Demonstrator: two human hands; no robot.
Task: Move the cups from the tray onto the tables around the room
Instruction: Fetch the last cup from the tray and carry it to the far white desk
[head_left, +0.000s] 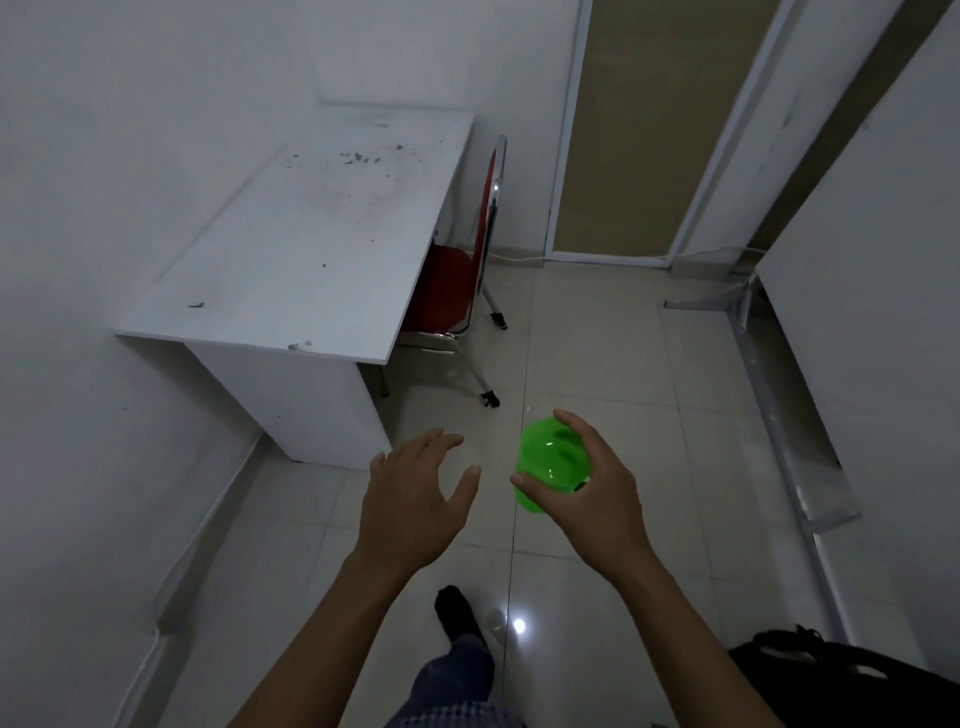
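Observation:
My right hand (592, 499) grips a translucent green plastic cup (545, 457), held tilted over the tiled floor at the centre of the view. Just left of it, my left hand (415, 499) is empty with its fingers spread, a short gap from the cup. A white table (291, 249) stands against the left wall, ahead and to the left of both hands; its top carries only dark specks. No tray is in view.
A red chair with chrome legs (467, 270) is tucked at the table's right side. A white panel (872, 291) leans along the right, with metal brackets at its foot. A black bag (841, 680) lies at the lower right. My foot (457, 613) is on the floor.

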